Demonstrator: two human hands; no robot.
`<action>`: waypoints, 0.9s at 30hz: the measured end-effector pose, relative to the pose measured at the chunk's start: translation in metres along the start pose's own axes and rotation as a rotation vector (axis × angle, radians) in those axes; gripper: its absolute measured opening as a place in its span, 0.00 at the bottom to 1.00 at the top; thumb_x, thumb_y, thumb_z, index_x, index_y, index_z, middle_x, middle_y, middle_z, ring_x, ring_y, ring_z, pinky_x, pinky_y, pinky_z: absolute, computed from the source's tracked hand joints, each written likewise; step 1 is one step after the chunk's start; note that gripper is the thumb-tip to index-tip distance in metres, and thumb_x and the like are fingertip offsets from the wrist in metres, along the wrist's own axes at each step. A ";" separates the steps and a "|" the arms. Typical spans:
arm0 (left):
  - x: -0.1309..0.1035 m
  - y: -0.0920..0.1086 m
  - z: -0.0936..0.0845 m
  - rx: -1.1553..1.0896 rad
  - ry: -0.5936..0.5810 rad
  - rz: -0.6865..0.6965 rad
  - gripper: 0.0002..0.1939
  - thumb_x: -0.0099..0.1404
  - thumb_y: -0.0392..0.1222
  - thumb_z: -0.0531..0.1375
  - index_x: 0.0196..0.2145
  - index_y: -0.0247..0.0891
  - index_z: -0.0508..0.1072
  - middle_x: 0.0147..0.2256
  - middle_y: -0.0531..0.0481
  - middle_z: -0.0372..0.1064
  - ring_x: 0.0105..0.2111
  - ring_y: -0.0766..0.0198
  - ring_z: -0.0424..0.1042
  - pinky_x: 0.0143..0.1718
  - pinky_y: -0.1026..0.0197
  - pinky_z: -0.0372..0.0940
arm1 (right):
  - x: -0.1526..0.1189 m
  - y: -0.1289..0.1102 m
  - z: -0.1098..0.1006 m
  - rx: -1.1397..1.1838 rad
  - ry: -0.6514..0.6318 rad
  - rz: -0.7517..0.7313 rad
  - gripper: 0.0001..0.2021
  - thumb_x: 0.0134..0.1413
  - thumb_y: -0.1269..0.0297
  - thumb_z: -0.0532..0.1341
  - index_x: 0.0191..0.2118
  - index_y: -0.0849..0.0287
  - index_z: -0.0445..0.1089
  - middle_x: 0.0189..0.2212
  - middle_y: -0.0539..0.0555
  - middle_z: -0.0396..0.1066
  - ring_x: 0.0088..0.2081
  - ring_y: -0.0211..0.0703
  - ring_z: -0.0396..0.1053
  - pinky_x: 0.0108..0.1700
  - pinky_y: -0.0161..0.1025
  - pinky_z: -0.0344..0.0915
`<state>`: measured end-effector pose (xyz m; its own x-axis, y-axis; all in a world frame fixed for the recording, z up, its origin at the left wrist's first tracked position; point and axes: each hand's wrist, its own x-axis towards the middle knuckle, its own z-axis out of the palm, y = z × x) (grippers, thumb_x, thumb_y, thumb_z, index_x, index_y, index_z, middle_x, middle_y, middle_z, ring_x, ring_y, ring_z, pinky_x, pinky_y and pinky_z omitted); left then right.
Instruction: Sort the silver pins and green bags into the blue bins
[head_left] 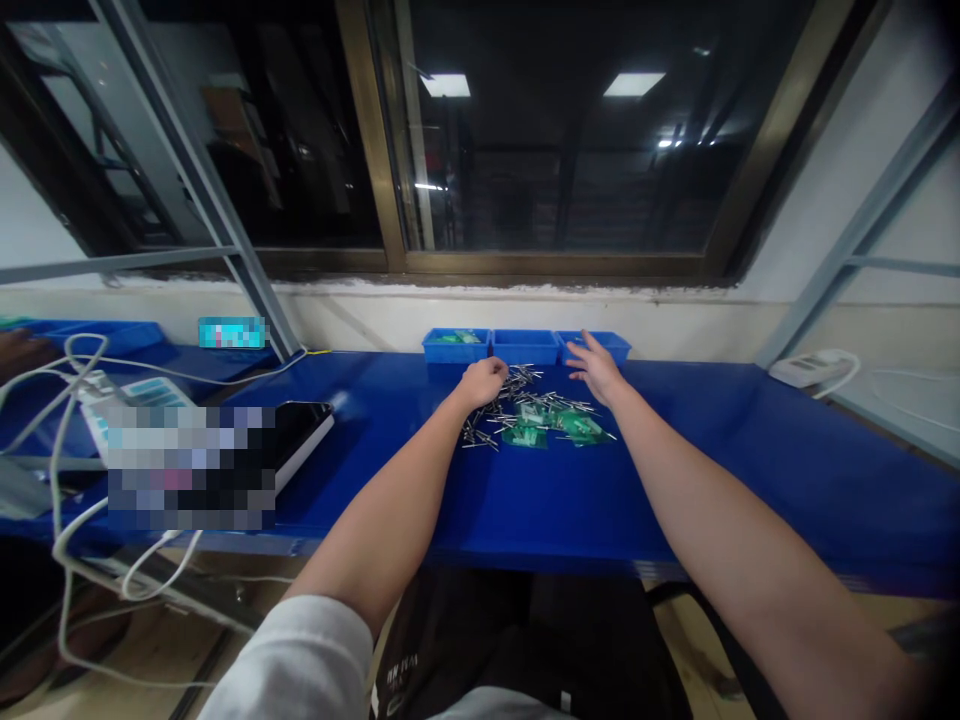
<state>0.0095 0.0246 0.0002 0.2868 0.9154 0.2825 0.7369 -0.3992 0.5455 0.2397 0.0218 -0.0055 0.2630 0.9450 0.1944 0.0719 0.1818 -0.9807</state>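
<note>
A loose pile of thin metal rods (517,385) lies on the blue tabletop (517,500), with several small green packets (585,427) among them on the near side. My left hand (484,382) is at the pile's left edge, its fingers curled together; whatever they grip is too small to make out. At the front of the right-hand blue bin (616,347) hovers my right hand (595,368), fingers spread and nothing visible in them. Beside that bin stand a middle blue bin (525,347) and a left blue bin (456,350) holding green packets.
On the left are a black-and-white device (304,440), partly blurred out, and looping white cables (58,480). A white power strip (814,368) lies at the right by a grey metal frame (862,225). Another person's hand (26,352) shows at the far left.
</note>
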 end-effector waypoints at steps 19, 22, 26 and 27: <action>-0.010 0.005 -0.011 0.204 -0.079 0.152 0.13 0.50 0.33 0.55 0.32 0.40 0.77 0.35 0.48 0.74 0.37 0.59 0.70 0.41 0.64 0.62 | -0.031 -0.003 0.036 -0.823 -0.322 -0.439 0.07 0.45 0.63 0.61 0.27 0.58 0.75 0.27 0.54 0.74 0.30 0.42 0.69 0.35 0.36 0.61; -0.012 0.005 -0.015 0.171 -0.132 0.139 0.12 0.48 0.33 0.56 0.30 0.41 0.77 0.32 0.49 0.74 0.35 0.59 0.71 0.38 0.65 0.63 | -0.032 -0.005 0.038 -0.859 -0.346 -0.461 0.07 0.45 0.62 0.60 0.27 0.57 0.75 0.27 0.53 0.74 0.30 0.41 0.69 0.33 0.35 0.60; -0.012 0.005 -0.016 0.210 -0.173 0.122 0.08 0.47 0.41 0.60 0.28 0.41 0.77 0.29 0.50 0.74 0.32 0.60 0.71 0.35 0.65 0.63 | -0.033 -0.005 0.038 -0.877 -0.354 -0.459 0.08 0.46 0.62 0.59 0.28 0.57 0.75 0.27 0.53 0.74 0.29 0.41 0.69 0.32 0.35 0.59; -0.012 0.005 -0.016 0.230 -0.178 0.116 0.08 0.47 0.42 0.61 0.28 0.41 0.77 0.29 0.49 0.74 0.31 0.59 0.71 0.34 0.64 0.63 | -0.033 -0.005 0.038 -0.877 -0.353 -0.457 0.08 0.46 0.62 0.59 0.27 0.57 0.75 0.26 0.53 0.74 0.29 0.41 0.69 0.32 0.35 0.59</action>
<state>0.0003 0.0105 0.0118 0.4647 0.8671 0.1791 0.8064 -0.4980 0.3190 0.1941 -0.0003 -0.0080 -0.2504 0.8875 0.3867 0.8024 0.4138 -0.4301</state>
